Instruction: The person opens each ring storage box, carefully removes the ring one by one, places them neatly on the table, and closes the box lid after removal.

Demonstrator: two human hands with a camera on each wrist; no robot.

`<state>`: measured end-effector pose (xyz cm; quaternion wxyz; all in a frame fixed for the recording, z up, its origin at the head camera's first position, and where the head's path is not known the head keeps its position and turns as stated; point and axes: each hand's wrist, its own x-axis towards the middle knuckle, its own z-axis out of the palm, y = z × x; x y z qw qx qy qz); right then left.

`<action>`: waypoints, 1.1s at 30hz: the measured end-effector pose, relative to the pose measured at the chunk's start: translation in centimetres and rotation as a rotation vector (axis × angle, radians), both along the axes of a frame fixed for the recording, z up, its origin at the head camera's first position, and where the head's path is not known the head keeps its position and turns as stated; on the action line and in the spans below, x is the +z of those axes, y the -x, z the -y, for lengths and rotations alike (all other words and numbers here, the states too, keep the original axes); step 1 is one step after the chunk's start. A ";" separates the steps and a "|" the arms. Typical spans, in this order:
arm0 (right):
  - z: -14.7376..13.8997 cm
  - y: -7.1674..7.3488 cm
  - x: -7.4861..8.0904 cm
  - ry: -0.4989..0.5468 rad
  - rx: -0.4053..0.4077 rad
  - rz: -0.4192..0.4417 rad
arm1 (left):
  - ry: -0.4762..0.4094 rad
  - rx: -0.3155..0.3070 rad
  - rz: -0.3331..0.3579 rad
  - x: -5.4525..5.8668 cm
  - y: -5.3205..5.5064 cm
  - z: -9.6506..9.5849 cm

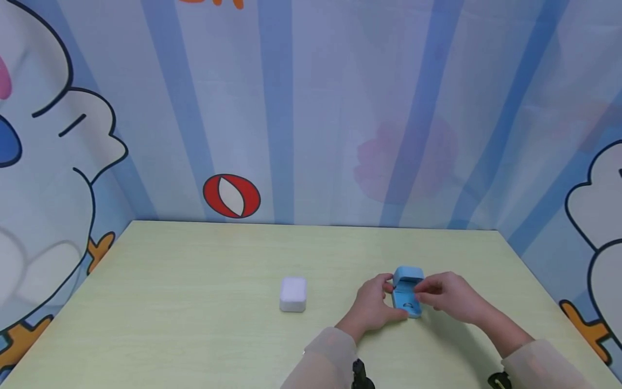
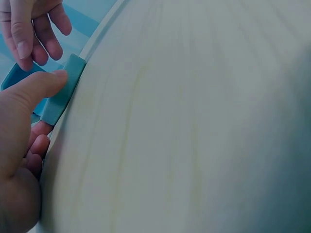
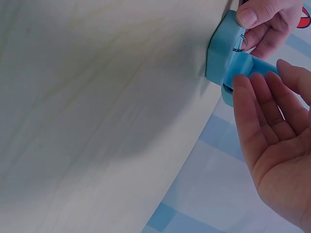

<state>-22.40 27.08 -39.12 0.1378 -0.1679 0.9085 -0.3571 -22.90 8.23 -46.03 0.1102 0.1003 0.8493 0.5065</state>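
A small light-blue ring box (image 1: 407, 297) stands on the table with its lid raised. A silver-coloured ring (image 3: 241, 43) sits in its base, upright in the right wrist view. My left hand (image 1: 373, 303) grips the box from the left; in the left wrist view its thumb (image 2: 46, 83) lies along the box's front side, with fingers behind and below. My right hand (image 1: 452, 297) is at the box's right side, its fingertips close to the opening. In the right wrist view its fingers (image 3: 265, 107) are extended, the thumb apart from them, and nothing shows between them.
A pale lilac box (image 1: 293, 294) with rounded corners rests on the light wooden table (image 1: 194, 302), left of my hands. Behind the table's far edge hangs a blue striped backdrop (image 1: 320, 119) with cartoon prints.
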 end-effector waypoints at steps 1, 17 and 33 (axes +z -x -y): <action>0.0 0.0 -0.1 0.000 0.003 0.000 | -0.001 -0.001 -0.001 0.0 0.0 0.0; 0.2 -0.1 -0.9 0.014 0.035 0.026 | -0.001 0.002 -0.006 0.2 0.0 0.1; 0.5 -0.3 -1.6 -0.019 0.042 -0.050 | -0.015 -0.007 -0.015 -0.1 0.1 0.1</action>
